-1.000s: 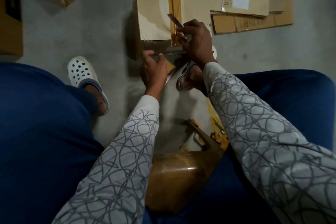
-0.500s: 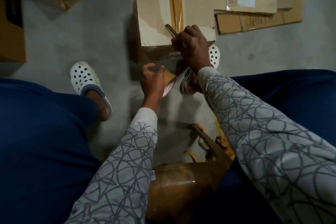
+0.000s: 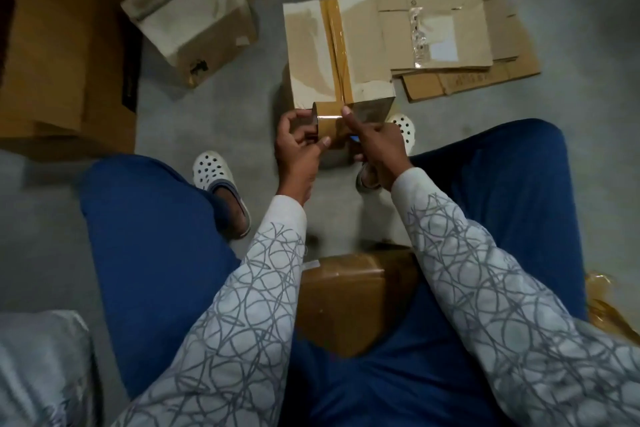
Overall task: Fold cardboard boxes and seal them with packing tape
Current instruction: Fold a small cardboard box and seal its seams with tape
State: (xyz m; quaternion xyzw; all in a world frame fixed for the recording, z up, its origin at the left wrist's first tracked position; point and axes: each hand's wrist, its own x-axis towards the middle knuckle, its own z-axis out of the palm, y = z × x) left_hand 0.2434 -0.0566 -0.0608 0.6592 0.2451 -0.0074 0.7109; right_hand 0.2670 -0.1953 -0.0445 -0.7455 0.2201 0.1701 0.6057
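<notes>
Now grips the tape roll (image 3: 329,126) from its left with the left hand (image 3: 298,146), fingers (image 3: 292,123) curled round the rim, thumb on the front face. Curls the right hand (image 3: 377,146) against the roll's other side, index fingertip up on the top rim; cannot tell whether pinching a loose end, nor name the small bluish thing under those fingers. Holds the roll in the air just at the near edge of the cardboard box (image 3: 311,55), standing on the floor (image 3: 207,114) ahead of the clogs (image 3: 214,168), a tape strip (image 3: 337,45) already down its top seam. Looks short only of the strip's end down the front face, by judgement. Risks from here: losing the free end back onto the roll; pulling askew and missing the seam; creasing slack tape onto itself; shifting the light, unpinned box with a hard tug.
</notes>
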